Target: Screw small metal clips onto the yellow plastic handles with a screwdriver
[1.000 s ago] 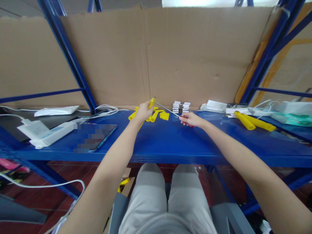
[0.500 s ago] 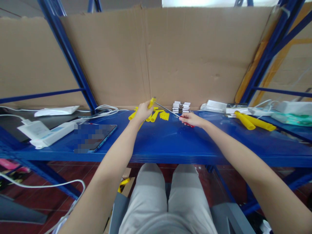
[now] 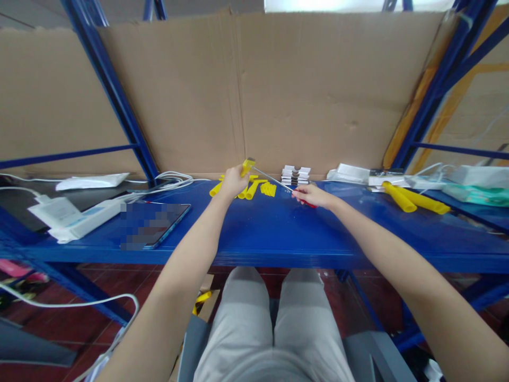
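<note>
My left hand (image 3: 234,183) is closed round a yellow scraper-like handle (image 3: 248,166), its wider end with a grey edge sticking up above the fingers. My right hand (image 3: 309,195) grips the red handle of a screwdriver (image 3: 274,180). The long metal shaft slants up to the left, and its tip meets or nearly meets the yellow end; I cannot tell which. Below and beside my left hand lie several yellow handles (image 3: 252,190), partly hidden by it. A group of small flat yellow pieces (image 3: 269,189) lies to their right.
Stacked white packets with dark bands (image 3: 295,175) stand against the cardboard wall (image 3: 310,95). Two yellow tubes (image 3: 415,200) lie at the right of the blue shelf (image 3: 278,233). A phone (image 3: 170,225), a white power strip (image 3: 85,220) and cables (image 3: 175,180) are at the left.
My left hand has turned the yellow handle slightly, so more of its wide end shows. The screwdriver and my right hand are almost where they were.
</note>
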Demonstrator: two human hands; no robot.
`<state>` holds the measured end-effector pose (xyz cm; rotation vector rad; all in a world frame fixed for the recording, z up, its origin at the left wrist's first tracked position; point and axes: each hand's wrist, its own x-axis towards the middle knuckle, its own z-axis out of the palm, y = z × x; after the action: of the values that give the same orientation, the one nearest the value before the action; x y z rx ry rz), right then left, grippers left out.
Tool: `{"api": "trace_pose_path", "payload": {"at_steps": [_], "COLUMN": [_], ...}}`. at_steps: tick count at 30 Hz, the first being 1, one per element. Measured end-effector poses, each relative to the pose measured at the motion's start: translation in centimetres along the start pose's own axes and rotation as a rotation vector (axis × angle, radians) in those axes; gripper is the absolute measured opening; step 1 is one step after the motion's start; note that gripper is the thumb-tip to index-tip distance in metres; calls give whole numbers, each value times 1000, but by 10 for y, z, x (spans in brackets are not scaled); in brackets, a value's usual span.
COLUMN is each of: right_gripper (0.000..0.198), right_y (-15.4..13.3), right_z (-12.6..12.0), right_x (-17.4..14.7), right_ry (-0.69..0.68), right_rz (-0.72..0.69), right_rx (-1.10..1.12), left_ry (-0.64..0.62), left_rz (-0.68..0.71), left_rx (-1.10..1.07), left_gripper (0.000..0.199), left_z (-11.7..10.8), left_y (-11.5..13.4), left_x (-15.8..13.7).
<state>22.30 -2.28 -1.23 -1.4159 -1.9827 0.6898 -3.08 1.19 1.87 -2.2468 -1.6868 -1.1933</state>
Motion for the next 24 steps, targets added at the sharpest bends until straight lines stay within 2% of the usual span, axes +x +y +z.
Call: {"api": "trace_pose_path", "payload": {"at_steps": [7,14,24], "right_gripper": [16,18,20], "right_y": [-2,-2,2], "right_z": [6,2,5], "right_x": [-2,-2,1], "right_ry": [59,-33,34], "right_rz": [21,24,-8], "right_rx": [7,76,55], "left_ry": [-9,24,11], "left_rz": [18,17,47], "left_rx": [-43,-47,-80], "left_gripper": [30,32,37], "left_z": [1,5,6], "left_y": [-1,-4,-5], "left_x": [-1,1,0]}}
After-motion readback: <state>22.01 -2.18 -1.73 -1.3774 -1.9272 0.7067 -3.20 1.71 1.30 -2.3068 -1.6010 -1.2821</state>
